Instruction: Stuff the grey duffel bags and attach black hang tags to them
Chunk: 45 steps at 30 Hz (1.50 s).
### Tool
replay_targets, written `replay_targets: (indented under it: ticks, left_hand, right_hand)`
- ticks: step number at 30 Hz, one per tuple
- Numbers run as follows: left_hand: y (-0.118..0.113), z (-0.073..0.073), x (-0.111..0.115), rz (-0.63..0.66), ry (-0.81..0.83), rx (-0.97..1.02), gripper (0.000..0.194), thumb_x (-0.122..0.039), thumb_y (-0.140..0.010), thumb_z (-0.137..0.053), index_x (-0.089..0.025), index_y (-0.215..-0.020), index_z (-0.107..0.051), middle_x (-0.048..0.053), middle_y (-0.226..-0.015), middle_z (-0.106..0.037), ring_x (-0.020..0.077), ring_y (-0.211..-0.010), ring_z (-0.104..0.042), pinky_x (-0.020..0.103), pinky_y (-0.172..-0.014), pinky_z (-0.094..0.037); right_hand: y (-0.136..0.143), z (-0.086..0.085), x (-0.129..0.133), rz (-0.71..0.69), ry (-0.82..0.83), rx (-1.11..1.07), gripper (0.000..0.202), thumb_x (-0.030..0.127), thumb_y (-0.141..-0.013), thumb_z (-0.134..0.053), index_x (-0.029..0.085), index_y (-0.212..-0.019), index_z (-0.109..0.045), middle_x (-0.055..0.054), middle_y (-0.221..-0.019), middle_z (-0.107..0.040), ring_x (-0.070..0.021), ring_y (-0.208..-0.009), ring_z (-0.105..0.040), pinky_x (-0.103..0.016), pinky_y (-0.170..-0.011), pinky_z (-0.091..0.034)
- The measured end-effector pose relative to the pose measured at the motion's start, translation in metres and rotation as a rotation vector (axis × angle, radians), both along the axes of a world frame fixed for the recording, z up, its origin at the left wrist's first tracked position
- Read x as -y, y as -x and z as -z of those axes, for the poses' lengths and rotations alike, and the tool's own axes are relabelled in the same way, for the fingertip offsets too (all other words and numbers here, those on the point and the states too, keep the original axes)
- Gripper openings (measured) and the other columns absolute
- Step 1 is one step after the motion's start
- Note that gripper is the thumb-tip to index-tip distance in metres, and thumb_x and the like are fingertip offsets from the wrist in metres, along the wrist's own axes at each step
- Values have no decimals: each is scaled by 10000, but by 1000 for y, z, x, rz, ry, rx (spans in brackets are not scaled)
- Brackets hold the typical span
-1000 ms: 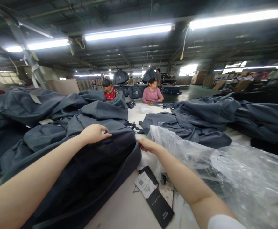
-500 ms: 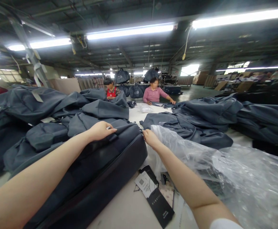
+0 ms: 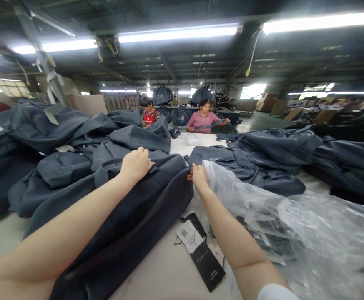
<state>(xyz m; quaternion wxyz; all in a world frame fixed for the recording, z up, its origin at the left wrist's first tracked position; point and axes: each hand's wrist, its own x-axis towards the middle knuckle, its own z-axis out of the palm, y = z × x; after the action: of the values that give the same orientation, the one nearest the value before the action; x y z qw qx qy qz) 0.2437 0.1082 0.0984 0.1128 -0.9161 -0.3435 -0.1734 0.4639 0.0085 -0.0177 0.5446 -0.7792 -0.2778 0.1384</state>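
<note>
A large dark blue-grey duffel bag (image 3: 169, 187) lies slantwise on the table in front of me, its long side facing me. My left hand (image 3: 137, 163) is closed on its upper fabric, with a small pale bit showing by the thumb. At the far right end of the bag, my right hand (image 3: 198, 177) pinches a small piece at the corner, perhaps the zipper end; the fingers hide it. A dark gap runs along the bag's side below my left hand. Black and white hang tags (image 3: 207, 266) lie on the table beside the bag.
Clear plastic bags (image 3: 319, 237) spread over the right side. More dark bags are heaped at the left (image 3: 44, 129) and right (image 3: 272, 146). Across the white table (image 3: 150, 266) are a co-worker in pink (image 3: 202, 121) and another in a red apron (image 3: 150, 118).
My left hand has risen a little and turned, its back now more upward. The gap along the bag's side looks wider. The co-worker in pink has lifted a dark strap.
</note>
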Motion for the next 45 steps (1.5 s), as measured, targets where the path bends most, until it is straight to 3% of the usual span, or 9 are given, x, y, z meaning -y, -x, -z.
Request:
replay_targets:
  ticks: [3, 5, 10, 19, 22, 27, 38, 43, 45]
  left_hand:
    - [-7, 9, 22, 219, -191, -53, 472, -208, -934, -317, -191, -1399, -397, 182, -1397, -454, 289, -1009, -578, 367, -736, -461]
    - [-20, 16, 35, 312, -169, -92, 453, -228, -939, -350, -207, -1389, -401, 166, -1418, -429, 274, -1002, -582, 351, -729, -465]
    - [-56, 24, 35, 205, -20, -46, 689, -546, -762, -665, -199, -1323, -468, 191, -1379, -423, 318, -985, -616, 381, -793, -489]
    - [-62, 32, 37, 261, 35, 33, 468, -471, -816, -616, -291, -1241, -542, 97, -1378, -414, 250, -994, -630, 332, -807, -504]
    - [-61, 35, 44, 274, 12, 118, 391, -397, -845, -572, -222, -1194, -551, 124, -1374, -409, 240, -1060, -595, 304, -833, -493]
    - [-72, 33, 53, 294, 17, 7, 216, -259, -885, -434, -154, -988, -591, 133, -988, -607, 261, -917, -630, 332, -740, -487]
    - [-78, 39, 53, 238, 222, -18, 297, -388, -840, -485, -162, -859, -676, 150, -917, -702, 299, -904, -667, 377, -790, -489]
    - [-82, 42, 47, 253, 390, 75, 331, -372, -880, -422, -176, -789, -673, 120, -849, -716, 258, -855, -669, 341, -761, -481]
    - [-84, 44, 43, 265, 498, 98, 338, -361, -876, -428, -184, -705, -659, 79, -706, -694, 213, -722, -662, 296, -675, -472]
  right_hand:
    - [3, 1, 0, -10, -22, 17, 292, 396, -992, -343, 194, -805, -439, -8, -669, -600, -89, -475, -606, -172, -437, -479]
    - [4, -2, 1, -17, -29, 50, 281, 387, -980, -383, 192, -787, -447, 1, -668, -597, -79, -455, -587, -169, -426, -461]
    - [2, -15, 2, -21, 0, 116, 299, 359, -989, -329, 190, -774, -450, 0, -648, -597, -86, -453, -573, -189, -438, -443]
    - [34, -54, 8, -32, 79, 410, 277, 362, -951, -460, 188, -744, -522, -124, -841, -663, -224, -837, -624, -281, -687, -403]
    - [46, -60, 13, -67, 127, 537, 300, 380, -962, -428, 188, -773, -560, -118, -849, -671, -226, -832, -612, -287, -689, -370]
    - [41, -59, 27, -170, 163, 728, 196, 301, -904, -508, 207, -761, -604, -63, -834, -681, -193, -798, -600, -264, -664, -334]
    - [31, -40, 51, -402, -63, 581, 199, 319, -888, -545, 232, -820, -711, -7, -824, -710, -151, -756, -626, -237, -700, -427]
    - [21, -37, 33, -74, -100, 490, 286, 381, -911, -500, 183, -1031, -668, -75, -1004, -675, -176, -913, -606, -258, -813, -444]
    - [19, -33, 22, -86, -44, 422, 319, 400, -903, -514, 173, -1084, -645, -75, -1036, -670, -173, -939, -601, -249, -815, -444]
